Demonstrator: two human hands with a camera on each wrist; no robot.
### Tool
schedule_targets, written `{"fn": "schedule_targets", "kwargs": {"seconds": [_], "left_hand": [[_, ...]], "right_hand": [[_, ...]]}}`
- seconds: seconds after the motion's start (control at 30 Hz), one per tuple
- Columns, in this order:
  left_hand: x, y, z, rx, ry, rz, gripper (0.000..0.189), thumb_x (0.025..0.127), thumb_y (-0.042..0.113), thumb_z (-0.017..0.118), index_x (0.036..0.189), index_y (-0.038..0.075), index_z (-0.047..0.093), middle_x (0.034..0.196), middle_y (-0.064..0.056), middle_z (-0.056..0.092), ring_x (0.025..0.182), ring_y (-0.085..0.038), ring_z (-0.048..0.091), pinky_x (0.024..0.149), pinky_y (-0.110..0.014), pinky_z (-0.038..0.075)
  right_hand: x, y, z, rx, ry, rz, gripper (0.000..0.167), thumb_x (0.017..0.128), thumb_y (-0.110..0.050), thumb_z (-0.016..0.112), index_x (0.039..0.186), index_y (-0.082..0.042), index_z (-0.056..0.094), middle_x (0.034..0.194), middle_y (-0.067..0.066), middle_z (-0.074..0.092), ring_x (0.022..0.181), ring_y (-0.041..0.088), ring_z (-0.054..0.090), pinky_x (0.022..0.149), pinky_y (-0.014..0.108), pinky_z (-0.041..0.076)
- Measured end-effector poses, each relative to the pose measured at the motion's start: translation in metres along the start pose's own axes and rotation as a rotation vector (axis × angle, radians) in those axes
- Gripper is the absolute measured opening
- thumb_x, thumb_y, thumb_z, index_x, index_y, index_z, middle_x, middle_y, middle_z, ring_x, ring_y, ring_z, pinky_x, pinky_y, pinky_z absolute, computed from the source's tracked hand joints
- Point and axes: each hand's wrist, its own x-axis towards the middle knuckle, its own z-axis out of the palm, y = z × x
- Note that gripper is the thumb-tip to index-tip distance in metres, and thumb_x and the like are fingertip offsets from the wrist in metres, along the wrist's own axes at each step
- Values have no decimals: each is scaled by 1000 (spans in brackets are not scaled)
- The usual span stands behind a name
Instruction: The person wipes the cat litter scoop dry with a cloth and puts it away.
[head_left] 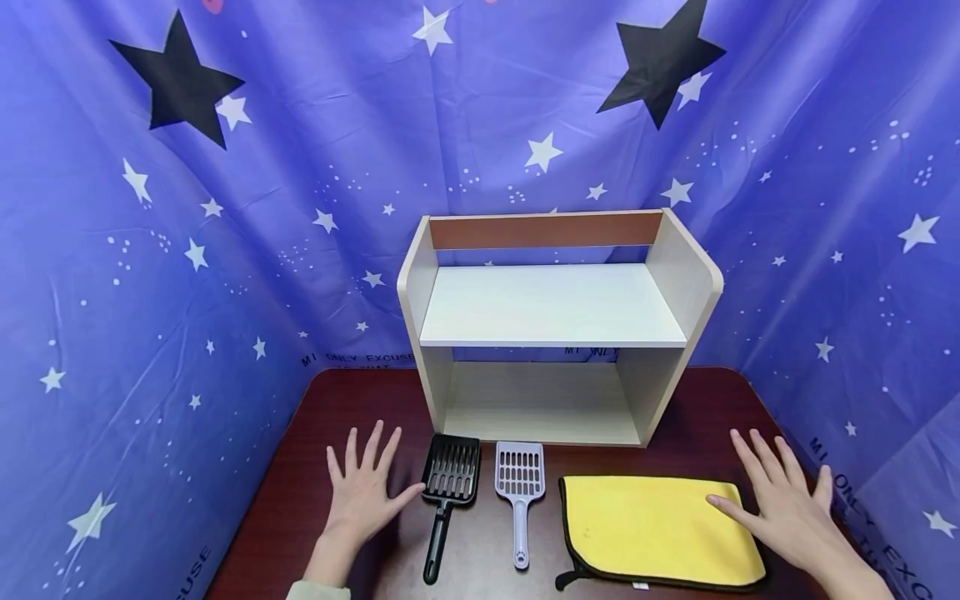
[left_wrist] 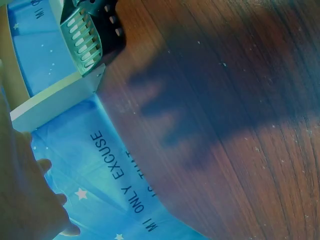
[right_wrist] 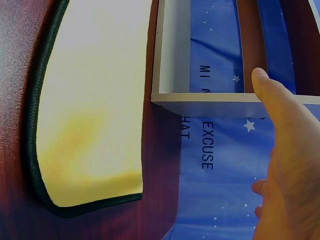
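My left hand (head_left: 363,492) is spread with straight fingers above the table's left side, holding nothing. Closest to its thumb is a black slotted litter scoop (head_left: 452,479), also seen at the top of the left wrist view. Right of that lies a smaller light-purple litter scoop (head_left: 520,479) with a paw print on its handle. My right hand (head_left: 791,508), fingers spread and empty, hovers at the right end of a folded yellow cloth (head_left: 660,529) with black edging. In the head view its thumb overlaps the cloth; whether they touch I cannot tell.
A two-tier whitish shelf (head_left: 555,304) with a brown back rail stands at the back of the dark red-brown wooden table (head_left: 285,500). Blue star-patterned curtains (head_left: 360,150) surround the table on the back and both sides.
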Motion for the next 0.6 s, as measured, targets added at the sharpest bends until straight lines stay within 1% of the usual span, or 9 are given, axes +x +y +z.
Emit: {"fn": "schedule_targets", "kwargs": {"seconds": [0.13, 0.23, 0.47, 0.6], "left_hand": [[1, 3, 0, -10, -2, 3, 99, 75, 76, 63, 156, 29, 32, 165, -8, 27, 150, -46, 16, 114, -77, 8], [2, 6, 0, -10, 1, 10, 99, 75, 76, 63, 156, 28, 32, 164, -8, 28, 150, -46, 17, 114, -77, 9], [2, 13, 2, -15, -3, 19, 98, 76, 78, 61, 156, 29, 32, 165, -7, 27, 150, -46, 18, 114, -77, 10], [2, 18, 4, -20, 0, 25, 99, 75, 78, 62, 156, 29, 33, 165, -7, 28, 150, -45, 18, 114, -76, 10]], "right_hand": [[0, -1, 1, 7, 2, -7, 106, 88, -62, 63, 161, -25, -4, 166, 26, 2, 151, 41, -22, 99, 80, -27], [0, -1, 1, 20, -2, -5, 105, 88, -61, 63, 161, -25, -3, 166, 26, 2, 151, 41, -23, 100, 81, -25], [0, -4, 1, 35, -41, 12, 104, 89, -64, 61, 161, -24, -2, 165, 28, 3, 150, 46, -20, 98, 85, -19], [0, -5, 2, 34, -34, 9, 104, 88, -64, 61, 161, -24, -1, 165, 27, 3, 151, 46, -18, 99, 86, -17]]}}
